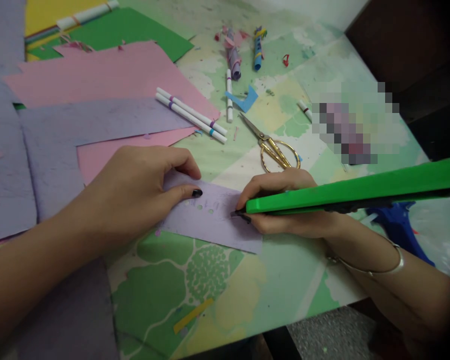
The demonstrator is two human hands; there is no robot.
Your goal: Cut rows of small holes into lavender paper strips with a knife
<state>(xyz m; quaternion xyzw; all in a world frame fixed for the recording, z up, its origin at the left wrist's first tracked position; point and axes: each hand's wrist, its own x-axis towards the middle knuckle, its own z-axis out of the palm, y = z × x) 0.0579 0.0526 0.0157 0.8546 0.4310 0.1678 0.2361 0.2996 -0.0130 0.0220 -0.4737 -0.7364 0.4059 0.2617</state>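
Observation:
A light purple paper strip (230, 232) lies on the patterned table cover, with a row of small round holes near its middle. My left hand (135, 187) is closed at the strip's left end; its thumb presses on top and its other fingers are bent, partly hidden. Over the right end, my right hand (285, 220) is closed around a long green tool (345, 192) with a dark underside. The tool's blunt end is between finger and thumb, close to the paper, and its kind I cannot make out. Gold-handled scissors (272, 145) rest just beyond the right hand.
Large purple (48, 130), pink (108, 70) and green (135, 30) sheets spread at left. White markers (191, 115) lie on them. Rolled paper pieces (232, 55) and a blue scrap (247, 97) are farther back. A blue tool (401, 227) sits behind my right wrist.

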